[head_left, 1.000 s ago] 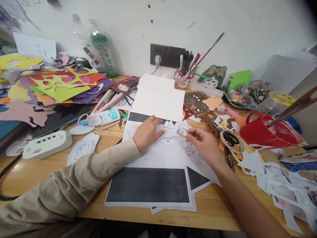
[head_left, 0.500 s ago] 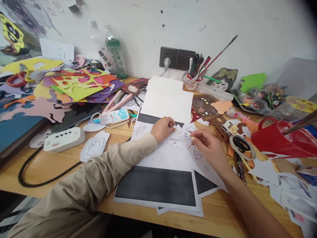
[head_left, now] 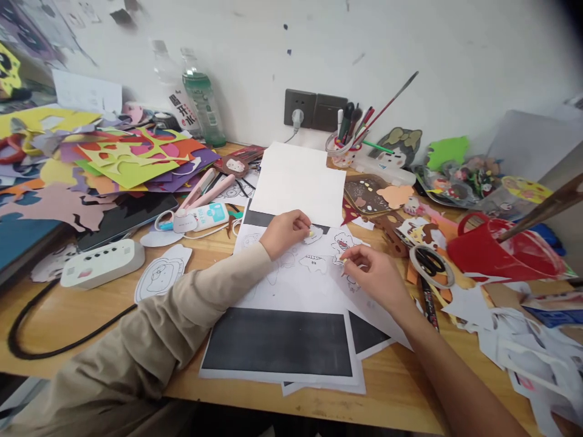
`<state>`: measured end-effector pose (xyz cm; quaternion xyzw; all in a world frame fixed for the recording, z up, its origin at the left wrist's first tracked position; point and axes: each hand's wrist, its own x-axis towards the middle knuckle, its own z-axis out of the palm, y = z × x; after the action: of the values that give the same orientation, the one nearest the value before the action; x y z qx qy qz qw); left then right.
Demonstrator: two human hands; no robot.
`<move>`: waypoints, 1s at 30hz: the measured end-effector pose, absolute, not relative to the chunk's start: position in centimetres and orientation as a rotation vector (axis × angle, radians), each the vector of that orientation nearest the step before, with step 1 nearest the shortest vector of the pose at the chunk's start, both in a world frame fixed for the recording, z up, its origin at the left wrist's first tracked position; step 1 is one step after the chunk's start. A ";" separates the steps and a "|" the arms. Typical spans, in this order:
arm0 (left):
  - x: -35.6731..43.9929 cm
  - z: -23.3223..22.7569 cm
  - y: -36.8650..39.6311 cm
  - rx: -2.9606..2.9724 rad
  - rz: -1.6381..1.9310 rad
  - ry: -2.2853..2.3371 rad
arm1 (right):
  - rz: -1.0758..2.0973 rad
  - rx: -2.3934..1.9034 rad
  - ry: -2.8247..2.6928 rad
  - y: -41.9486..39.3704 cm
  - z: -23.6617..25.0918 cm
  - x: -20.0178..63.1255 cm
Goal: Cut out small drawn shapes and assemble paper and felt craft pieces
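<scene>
My left hand (head_left: 286,233) is closed, its thumb and fingers pinched at the edge of a small white paper cutout (head_left: 314,237) with a bit of yellow on it. My right hand (head_left: 376,273) is also closed, pinching a tiny pale yellowish piece between thumb and forefinger, too small to name. Beneath both hands lie printed sheets (head_left: 291,294) with line drawings and broad black bands. A cloud-like paper cutout (head_left: 313,263) with dark lettering lies between the hands. Just above my right fingertips is a curly-haired character drawing (head_left: 342,241).
Behind the hands lies a blank white sheet (head_left: 298,185). On the left are a power strip (head_left: 102,264), a round-edged cutout (head_left: 161,273) and heaped coloured paper scraps (head_left: 136,158). To the right are a tape roll (head_left: 449,273), a marker (head_left: 429,303) and a red container (head_left: 496,249).
The view has turned slightly to the right, so the whole scene sits further left. Both hands keep nearly the same pinched poses over the sheets.
</scene>
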<state>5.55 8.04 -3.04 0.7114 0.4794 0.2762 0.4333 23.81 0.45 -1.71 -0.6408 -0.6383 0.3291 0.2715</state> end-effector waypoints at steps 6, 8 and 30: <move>4.6 -1.3 6.9 1.761 0.411 1.093 | 1.603 -1.422 -2.003 -1.4 -0.2 23.0; 4.5 -1.2 6.3 1.764 0.390 1.078 | 1.806 -1.244 -2.045 -2.0 0.4 22.5; 1.6 -3.4 2.8 1.233 0.672 1.133 | 0.827 -1.712 -2.047 -1.0 -1.4 22.0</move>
<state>1.58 2.78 -3.36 0.5362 0.4927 0.2924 0.6199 21.98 -1.04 -1.40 -0.6036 -0.7217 0.2914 0.1730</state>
